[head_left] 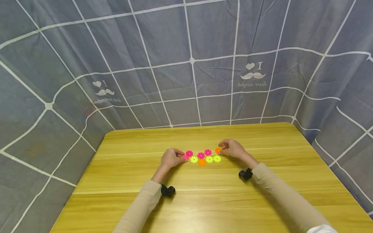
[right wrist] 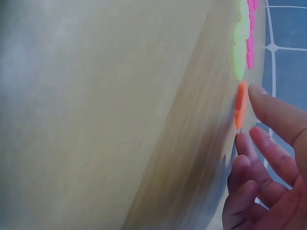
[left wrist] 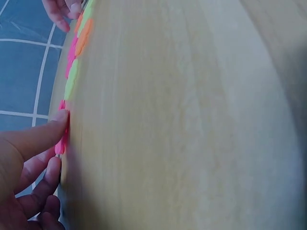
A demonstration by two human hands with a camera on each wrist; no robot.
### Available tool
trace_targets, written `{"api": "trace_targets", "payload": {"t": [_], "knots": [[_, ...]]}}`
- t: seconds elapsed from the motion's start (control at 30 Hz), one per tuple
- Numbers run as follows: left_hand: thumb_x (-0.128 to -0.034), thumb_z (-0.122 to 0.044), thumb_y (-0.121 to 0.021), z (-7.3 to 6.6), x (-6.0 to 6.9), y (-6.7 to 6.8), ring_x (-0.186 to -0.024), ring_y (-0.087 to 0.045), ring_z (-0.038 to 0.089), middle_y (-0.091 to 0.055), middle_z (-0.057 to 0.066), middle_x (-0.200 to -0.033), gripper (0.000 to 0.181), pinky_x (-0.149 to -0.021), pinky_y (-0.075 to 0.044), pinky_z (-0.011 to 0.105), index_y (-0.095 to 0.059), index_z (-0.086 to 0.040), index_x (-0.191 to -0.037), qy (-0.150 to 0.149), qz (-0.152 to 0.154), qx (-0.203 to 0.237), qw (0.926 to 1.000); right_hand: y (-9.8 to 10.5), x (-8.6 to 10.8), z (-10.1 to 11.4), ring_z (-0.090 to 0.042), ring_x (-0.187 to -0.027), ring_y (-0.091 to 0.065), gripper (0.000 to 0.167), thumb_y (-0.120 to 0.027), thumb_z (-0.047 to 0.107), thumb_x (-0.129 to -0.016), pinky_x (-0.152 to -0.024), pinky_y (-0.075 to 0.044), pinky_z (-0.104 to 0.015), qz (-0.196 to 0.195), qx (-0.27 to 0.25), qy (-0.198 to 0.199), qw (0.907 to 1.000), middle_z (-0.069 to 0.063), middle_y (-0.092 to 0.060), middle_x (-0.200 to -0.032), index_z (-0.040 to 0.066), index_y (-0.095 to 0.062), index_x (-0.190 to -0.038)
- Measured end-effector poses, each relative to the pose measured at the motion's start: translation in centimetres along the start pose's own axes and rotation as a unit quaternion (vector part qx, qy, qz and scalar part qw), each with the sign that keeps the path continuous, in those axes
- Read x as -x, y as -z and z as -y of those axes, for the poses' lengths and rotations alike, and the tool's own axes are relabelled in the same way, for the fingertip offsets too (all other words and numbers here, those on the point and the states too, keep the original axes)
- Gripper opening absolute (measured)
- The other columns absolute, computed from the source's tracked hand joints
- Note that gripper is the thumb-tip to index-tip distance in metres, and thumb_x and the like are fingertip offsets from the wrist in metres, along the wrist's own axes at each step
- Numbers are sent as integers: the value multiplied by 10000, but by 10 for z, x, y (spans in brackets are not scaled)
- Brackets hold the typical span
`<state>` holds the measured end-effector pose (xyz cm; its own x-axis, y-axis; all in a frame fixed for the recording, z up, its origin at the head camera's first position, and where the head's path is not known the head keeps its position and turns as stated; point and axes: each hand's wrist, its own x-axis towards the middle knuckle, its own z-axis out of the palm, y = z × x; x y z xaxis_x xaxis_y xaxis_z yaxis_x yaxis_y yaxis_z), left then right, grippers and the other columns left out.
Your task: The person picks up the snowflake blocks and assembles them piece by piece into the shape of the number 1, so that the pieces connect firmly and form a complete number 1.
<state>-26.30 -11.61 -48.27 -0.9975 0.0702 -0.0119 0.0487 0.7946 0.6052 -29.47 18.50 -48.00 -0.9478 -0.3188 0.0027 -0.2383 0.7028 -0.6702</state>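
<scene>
Several small flat plastic snowflake discs with notched rims lie in a group on the table. My left hand point(head_left: 171, 158) pinches a pink disc point(head_left: 185, 157) at the group's left end; its thumb lies on the near side of that disc in the left wrist view. Beside it is another pink disc point(head_left: 189, 153). My right hand point(head_left: 234, 149) is at the right end, around an orange disc point(right wrist: 241, 105), thumb and fingers spread at either side of it. Whether they press on it is hard to see. Between the hands lie pink point(head_left: 200, 155), yellow-green point(head_left: 209, 159) and orange point(head_left: 202, 162) discs.
The wood-grain table point(head_left: 201, 200) spreads out on all sides of the discs. A grey curtain with white lines point(head_left: 209, 81) hangs behind its far edge and along both sides. Black wrist cameras point(head_left: 168, 191) are strapped to both wrists.
</scene>
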Motion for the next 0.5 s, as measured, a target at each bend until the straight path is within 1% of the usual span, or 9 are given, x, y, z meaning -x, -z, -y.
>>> {"api": "trace_targets", "payload": {"t": [0.1,0.23,0.43,0.5], "knots": [[-696,-317,-856,-2,1,-1,-718,-621,89,-721,-35,-800,282,-569,-411,214,-776,-169,-923,128,-52,-97,9999,0,0,2,-217,-871,-628,355,-778,152,-794,-782,-481,-357,62,91,-75,9999,-112,-689,-920,6,-675,-1101],[-689,-331,-859,-6,2,-2,-730,-630,100,-723,-50,-793,269,-556,-401,227,-780,-191,-904,326,-170,-232,9991,-2,-1,2,-180,-838,-590,313,-789,152,-784,-713,-421,-287,84,213,-328,9992,-73,-666,-874,47,-702,-1066],[-678,-341,-866,-11,3,-4,-738,-634,112,-724,-66,-773,252,-573,-378,252,-784,-214,-880,727,-295,-328,9964,-6,-3,2,-166,-811,-567,301,-789,168,-788,-683,-394,-265,91,370,-454,9982,-48,-655,-861,67,-707,-1059],[-681,-343,-865,-12,4,-4,-753,-639,121,-727,-64,-781,252,-591,-381,270,-782,-216,-882,816,-325,-374,9954,-6,-3,2,-161,-791,-559,302,-789,173,-789,-668,-384,-264,94,377,-526,9979,-36,-647,-842,74,-705,-1062]]}}
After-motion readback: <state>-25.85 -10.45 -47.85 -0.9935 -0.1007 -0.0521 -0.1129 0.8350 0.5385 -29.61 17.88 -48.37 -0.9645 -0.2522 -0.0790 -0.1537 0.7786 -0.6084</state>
